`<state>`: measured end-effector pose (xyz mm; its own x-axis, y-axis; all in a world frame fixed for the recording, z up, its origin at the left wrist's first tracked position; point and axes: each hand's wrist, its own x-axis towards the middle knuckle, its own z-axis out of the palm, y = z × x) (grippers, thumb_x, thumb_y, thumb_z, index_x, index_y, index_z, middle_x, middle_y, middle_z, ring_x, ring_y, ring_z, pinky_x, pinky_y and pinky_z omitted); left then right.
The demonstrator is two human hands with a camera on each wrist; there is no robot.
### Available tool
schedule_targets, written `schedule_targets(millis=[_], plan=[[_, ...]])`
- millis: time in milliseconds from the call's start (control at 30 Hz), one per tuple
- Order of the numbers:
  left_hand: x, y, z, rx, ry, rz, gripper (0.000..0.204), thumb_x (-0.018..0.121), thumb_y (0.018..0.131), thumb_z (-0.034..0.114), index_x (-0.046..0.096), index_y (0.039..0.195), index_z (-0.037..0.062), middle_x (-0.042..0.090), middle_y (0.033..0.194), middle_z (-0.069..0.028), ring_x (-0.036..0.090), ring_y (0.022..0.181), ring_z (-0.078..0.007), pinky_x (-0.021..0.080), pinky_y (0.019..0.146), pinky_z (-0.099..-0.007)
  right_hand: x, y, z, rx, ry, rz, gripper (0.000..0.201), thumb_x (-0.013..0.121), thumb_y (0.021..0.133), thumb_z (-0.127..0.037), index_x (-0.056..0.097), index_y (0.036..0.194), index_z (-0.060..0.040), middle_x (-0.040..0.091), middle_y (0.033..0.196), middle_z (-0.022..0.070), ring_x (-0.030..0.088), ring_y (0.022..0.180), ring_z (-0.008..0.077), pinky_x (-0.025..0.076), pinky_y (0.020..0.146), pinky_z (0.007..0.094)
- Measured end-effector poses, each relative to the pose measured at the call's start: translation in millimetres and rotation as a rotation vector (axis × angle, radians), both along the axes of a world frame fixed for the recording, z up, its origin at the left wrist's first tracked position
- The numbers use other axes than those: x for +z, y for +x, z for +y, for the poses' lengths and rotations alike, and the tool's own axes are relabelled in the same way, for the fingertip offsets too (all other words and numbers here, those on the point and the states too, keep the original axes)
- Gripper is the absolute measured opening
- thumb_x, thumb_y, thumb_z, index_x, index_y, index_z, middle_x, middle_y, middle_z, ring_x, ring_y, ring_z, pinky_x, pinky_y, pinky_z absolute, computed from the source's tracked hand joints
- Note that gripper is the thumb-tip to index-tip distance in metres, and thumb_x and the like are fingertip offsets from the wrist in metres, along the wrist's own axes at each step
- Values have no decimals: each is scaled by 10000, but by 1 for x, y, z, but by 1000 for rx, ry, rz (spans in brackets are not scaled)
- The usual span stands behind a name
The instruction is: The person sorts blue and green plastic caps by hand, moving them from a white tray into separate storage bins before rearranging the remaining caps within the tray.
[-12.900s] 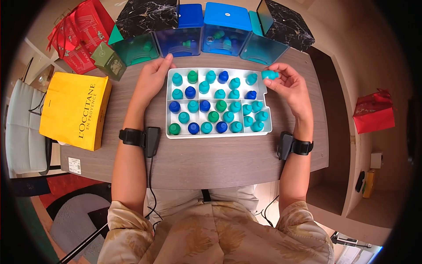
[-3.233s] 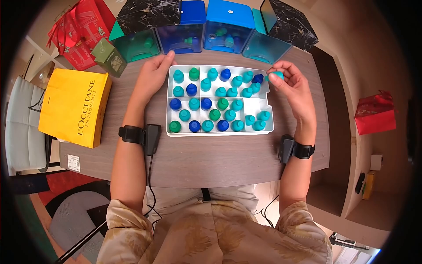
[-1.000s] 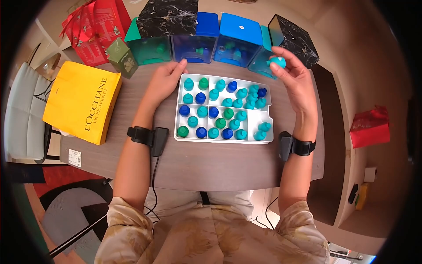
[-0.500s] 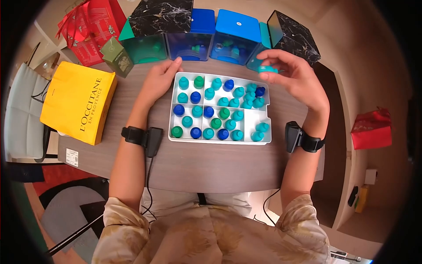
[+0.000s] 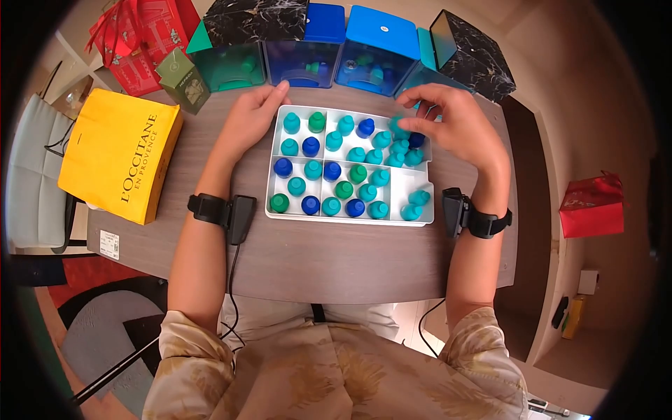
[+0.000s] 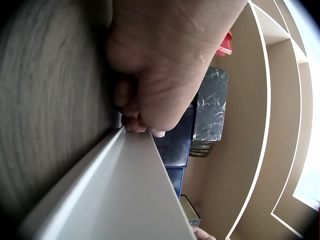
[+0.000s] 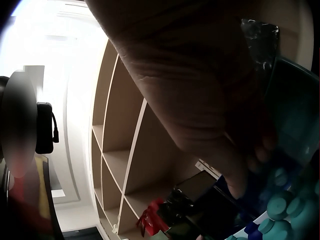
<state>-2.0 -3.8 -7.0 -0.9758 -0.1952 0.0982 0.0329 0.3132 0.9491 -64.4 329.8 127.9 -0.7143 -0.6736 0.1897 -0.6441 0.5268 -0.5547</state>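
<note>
A white divided tray [image 5: 413, 221] holds several small teal, blue and green bottles. Over its far right compartment is my right hand [image 5: 455, 126], with thumb and forefinger pinching a teal bottle [image 5: 397, 129] among others crowded there. The thumb partly covers a dark blue bottle [image 5: 416, 140]. In the right wrist view, teal bottles [image 7: 277, 206] lie just below the fingertips. My left hand [image 5: 245, 122] stays at the tray's far left corner; the left wrist view shows its curled fingers gripping the corner of the tray wall [image 6: 125, 185]. Two teal bottles [image 5: 418, 197] stand in the near right compartment.
Behind the tray stand translucent bins, among them a green bin [image 5: 234, 68], a dark blue bin [image 5: 301, 64] and a bright blue bin [image 5: 378, 63], some with bottles inside. Black marbled boxes [image 5: 476, 56] flank them. A yellow bag [image 5: 119, 157] and a small green box [image 5: 183, 80] stand left.
Teal bottles have left the near right compartment, and the far right one has grown fuller. My right hand has carried a teal bottle leftward over the tray. The left hand has stayed.
</note>
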Motion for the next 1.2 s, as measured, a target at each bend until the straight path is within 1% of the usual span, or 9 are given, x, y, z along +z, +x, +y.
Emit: schedule_targets(millis=[167,300,400,533,733,900,1033,1133,1200], plan=[[2,1,1,-17,-7,2,520,553,1110,492,711,903,42,653,827,36,557,799,-45,470,753,-230,16,9,1,-6,63,-73,263,853,847,-93,786,1096,-38,698,837,79,634,751,176,530,697,324],[1,0,0,-15,-13,1,521,550,1110,495,709,896,47,641,815,39,552,795,-46,461,755,-228,10,20,-4,199,254,-245,303,884,800,-96,794,1087,-60,714,853,71,655,773,214,536,705,357],[4,1,1,-14,1,12,526,548,1110,500,706,890,49,628,800,39,546,788,-48,454,751,-229,6,33,-18,182,469,-310,316,912,769,-94,811,1068,-104,714,863,24,626,758,157,507,686,312],[7,2,2,-8,9,9,530,548,1108,505,704,887,49,621,789,36,543,781,-51,449,744,-232,-7,30,-24,195,498,-294,341,927,749,-120,808,1069,-103,712,847,34,626,740,179,499,660,333],[8,3,3,-13,13,-1,529,549,1108,505,706,890,50,628,798,34,546,785,-56,452,749,-235,20,27,-6,136,170,-415,217,894,839,-189,801,953,-29,733,831,60,677,796,144,523,715,303],[7,3,3,-9,-4,1,532,546,1108,508,708,892,50,639,815,34,554,803,-58,458,768,-235,24,11,9,165,-259,-389,289,687,1066,-218,682,1273,-17,764,1060,35,701,937,99,570,839,279],[6,2,2,2,-27,-13,535,544,1109,510,710,893,50,647,823,32,558,813,-56,459,778,-234,28,16,-7,15,-550,-425,345,582,1118,-334,702,1270,-49,749,1025,49,731,1001,138,582,872,274],[6,2,2,2,-26,-18,536,543,1109,510,711,894,48,649,826,30,559,814,-57,460,779,-233,28,10,-3,45,-582,-585,351,623,1098,-344,705,1281,-56,744,1014,38,714,952,118,577,856,279],[6,2,2,-2,-18,-17,536,543,1110,509,711,894,48,650,826,30,560,813,-57,460,779,-234,26,9,-5,-17,-516,-456,336,706,1050,-316,708,1254,-49,740,1010,36,691,911,100,571,831,266]])
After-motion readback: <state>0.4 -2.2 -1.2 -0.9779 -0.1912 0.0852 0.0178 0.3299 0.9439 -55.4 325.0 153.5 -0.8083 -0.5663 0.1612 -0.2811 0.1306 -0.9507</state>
